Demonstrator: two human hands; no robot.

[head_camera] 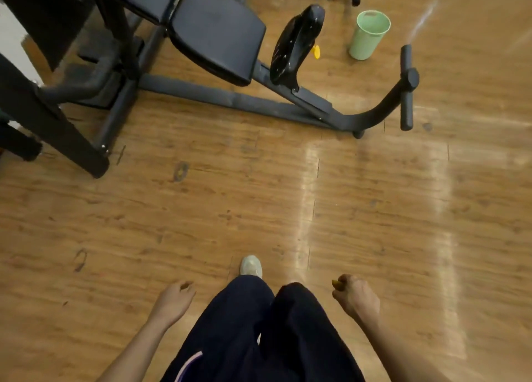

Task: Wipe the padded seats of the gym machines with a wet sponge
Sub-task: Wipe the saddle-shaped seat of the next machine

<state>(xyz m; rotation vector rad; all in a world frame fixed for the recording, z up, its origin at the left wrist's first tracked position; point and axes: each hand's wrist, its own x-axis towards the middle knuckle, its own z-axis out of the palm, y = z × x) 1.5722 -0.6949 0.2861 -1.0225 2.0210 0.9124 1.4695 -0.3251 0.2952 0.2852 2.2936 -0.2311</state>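
Dark trouser legs fill bottom centre. Left hand, lower left: fingers loosely curled, empty. Right hand, lower right: fingers clamped on small yellowish sponge, barely visible. Risk: sponge drying or dripping on wooden floor. Black padded machine seat lies upper left, well apart from fingers; pale green plastic bucket upper right.

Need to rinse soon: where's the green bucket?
Head view, upper right: the green bucket stands on the wood floor, just right of the glossy black pad.

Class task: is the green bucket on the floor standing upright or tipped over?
Upright. The green bucket stands on its base on the wooden floor, its round open rim facing up. Its contents cannot be seen.
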